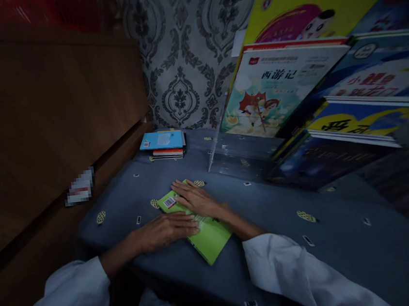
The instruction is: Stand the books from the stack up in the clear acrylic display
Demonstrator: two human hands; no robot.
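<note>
A green book [214,242] lies flat on the dark cloth of the table, set at a slant, a barcode showing near its far left corner. My left hand [167,231] rests on its left side, fingers straight and palm down. Across the far part of the cover lies my right hand [194,199], its fingers stretched out flat. Both hands touch the book without gripping it, and they hide the middle of its cover.
A small stack of books, a blue one [162,140] on top, sits at the table's far left. On the right, a clear rack [223,156] holds several upright books, including a white-topped one [256,91]. A wooden panel [53,100] borders the left side; patterned wallpaper [180,97] is behind.
</note>
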